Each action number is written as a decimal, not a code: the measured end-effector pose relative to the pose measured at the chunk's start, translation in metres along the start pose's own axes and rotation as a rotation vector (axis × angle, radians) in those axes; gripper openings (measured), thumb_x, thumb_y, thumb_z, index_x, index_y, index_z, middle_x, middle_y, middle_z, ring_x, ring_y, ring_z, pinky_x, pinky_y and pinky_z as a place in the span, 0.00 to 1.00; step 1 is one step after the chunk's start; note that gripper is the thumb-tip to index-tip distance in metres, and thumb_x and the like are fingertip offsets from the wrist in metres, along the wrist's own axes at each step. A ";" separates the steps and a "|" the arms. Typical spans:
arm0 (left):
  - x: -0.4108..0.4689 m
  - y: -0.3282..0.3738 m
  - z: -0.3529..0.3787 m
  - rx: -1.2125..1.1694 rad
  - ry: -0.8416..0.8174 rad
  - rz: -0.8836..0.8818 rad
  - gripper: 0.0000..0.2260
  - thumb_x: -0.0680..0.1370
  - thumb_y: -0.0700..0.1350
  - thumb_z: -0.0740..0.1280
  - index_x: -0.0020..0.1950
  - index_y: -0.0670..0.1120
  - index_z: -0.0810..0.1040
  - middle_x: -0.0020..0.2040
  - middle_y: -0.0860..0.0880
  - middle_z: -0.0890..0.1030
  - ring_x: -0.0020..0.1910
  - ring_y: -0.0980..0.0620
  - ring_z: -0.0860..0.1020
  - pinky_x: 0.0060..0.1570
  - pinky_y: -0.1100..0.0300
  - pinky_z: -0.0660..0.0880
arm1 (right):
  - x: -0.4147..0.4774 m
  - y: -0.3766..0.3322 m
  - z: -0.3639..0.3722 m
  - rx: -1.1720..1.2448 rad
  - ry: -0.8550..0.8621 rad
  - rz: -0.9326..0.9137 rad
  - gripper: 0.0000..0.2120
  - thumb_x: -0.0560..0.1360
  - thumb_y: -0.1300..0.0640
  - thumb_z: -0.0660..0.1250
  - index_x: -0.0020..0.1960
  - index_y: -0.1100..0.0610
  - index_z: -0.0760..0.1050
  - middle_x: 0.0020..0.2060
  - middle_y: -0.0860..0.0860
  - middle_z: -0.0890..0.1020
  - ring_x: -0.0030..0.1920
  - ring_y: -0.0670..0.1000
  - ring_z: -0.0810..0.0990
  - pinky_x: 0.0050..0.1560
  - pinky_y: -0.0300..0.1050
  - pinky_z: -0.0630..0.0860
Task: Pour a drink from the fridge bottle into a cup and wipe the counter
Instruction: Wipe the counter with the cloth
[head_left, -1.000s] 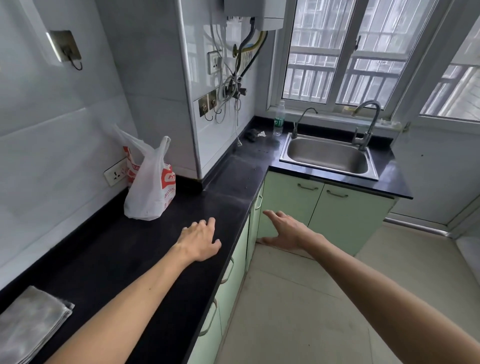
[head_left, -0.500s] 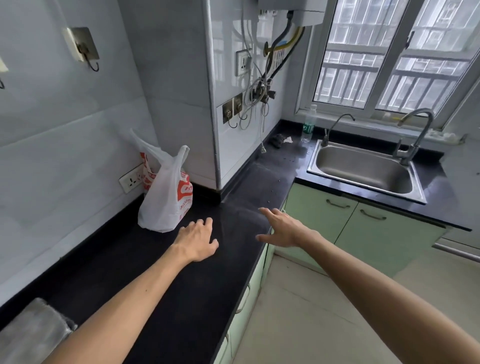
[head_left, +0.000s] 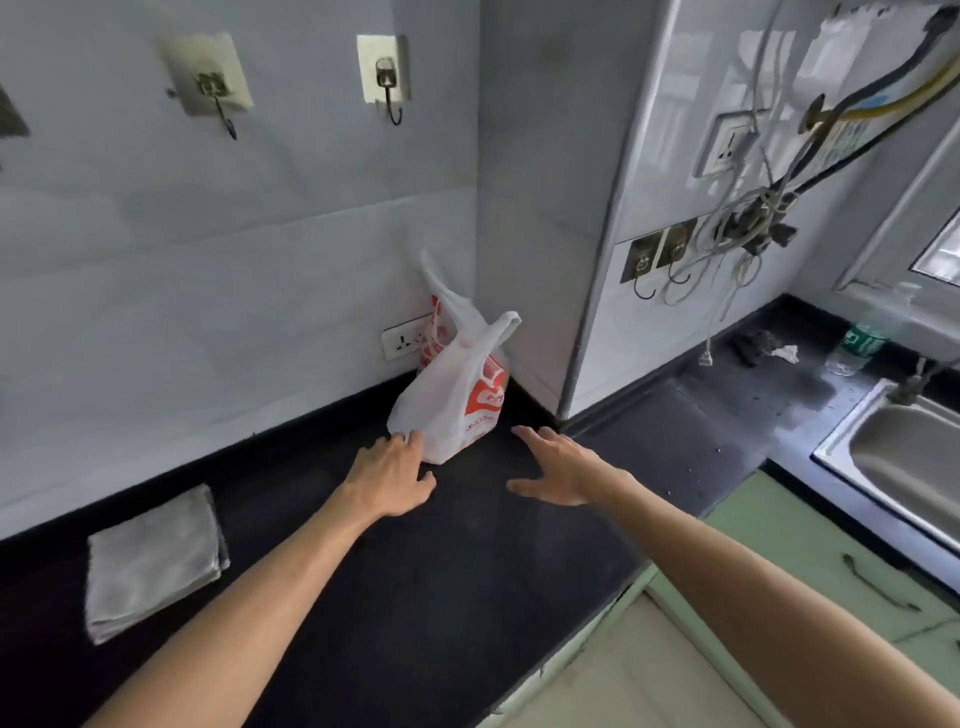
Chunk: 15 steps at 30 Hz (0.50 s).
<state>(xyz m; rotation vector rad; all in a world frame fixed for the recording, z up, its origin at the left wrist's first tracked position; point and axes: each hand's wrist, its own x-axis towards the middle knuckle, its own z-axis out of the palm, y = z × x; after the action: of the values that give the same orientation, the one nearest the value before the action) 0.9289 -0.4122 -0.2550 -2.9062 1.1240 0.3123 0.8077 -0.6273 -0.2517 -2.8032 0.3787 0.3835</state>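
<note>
A white plastic bag (head_left: 457, 395) with red print stands in the corner of the black counter (head_left: 415, 597). My left hand (head_left: 389, 478) reaches to its lower left side, fingertips touching the bag, fingers relaxed. My right hand (head_left: 561, 467) hovers open over the counter just right of the bag, fingers spread, holding nothing. A folded grey cloth (head_left: 150, 561) lies on the counter at the left. A clear bottle with a green label (head_left: 857, 348) stands at the back right by the sink. No cup is in view.
A steel sink (head_left: 904, 467) sits at the right edge. Green cabinet doors (head_left: 831, 566) run below the counter. Wall hooks (head_left: 387, 83), a socket (head_left: 402, 340) and hanging cables (head_left: 748, 234) line the tiled walls. Small dark debris (head_left: 758, 345) lies near the bottle.
The view has turned left and closer to the counter. Both hands have moved forward to the bag; my left fingertips now touch it. The grey cloth has come fully into view.
</note>
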 end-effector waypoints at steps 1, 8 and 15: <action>-0.002 -0.005 0.001 -0.006 -0.004 -0.044 0.23 0.80 0.56 0.60 0.70 0.43 0.64 0.63 0.43 0.75 0.60 0.43 0.76 0.54 0.49 0.76 | 0.009 -0.003 -0.001 -0.009 -0.018 -0.038 0.41 0.76 0.37 0.65 0.80 0.49 0.47 0.67 0.54 0.69 0.65 0.58 0.71 0.61 0.55 0.74; -0.045 -0.051 0.016 -0.073 -0.012 -0.314 0.27 0.81 0.56 0.60 0.75 0.42 0.62 0.67 0.41 0.74 0.62 0.42 0.75 0.57 0.48 0.75 | 0.060 -0.048 0.008 -0.103 -0.144 -0.296 0.40 0.76 0.39 0.66 0.79 0.51 0.49 0.70 0.58 0.67 0.69 0.62 0.70 0.65 0.59 0.72; -0.117 -0.092 0.041 -0.119 -0.027 -0.543 0.24 0.81 0.55 0.60 0.72 0.42 0.64 0.63 0.42 0.75 0.60 0.43 0.76 0.55 0.49 0.75 | 0.081 -0.127 0.043 -0.211 -0.210 -0.547 0.40 0.76 0.39 0.65 0.79 0.51 0.49 0.68 0.57 0.69 0.66 0.61 0.71 0.63 0.58 0.73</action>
<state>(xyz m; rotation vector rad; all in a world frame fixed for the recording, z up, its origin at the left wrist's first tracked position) 0.8980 -0.2626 -0.2792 -3.1385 0.2879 0.4059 0.9105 -0.5144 -0.2842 -2.8686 -0.4919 0.6027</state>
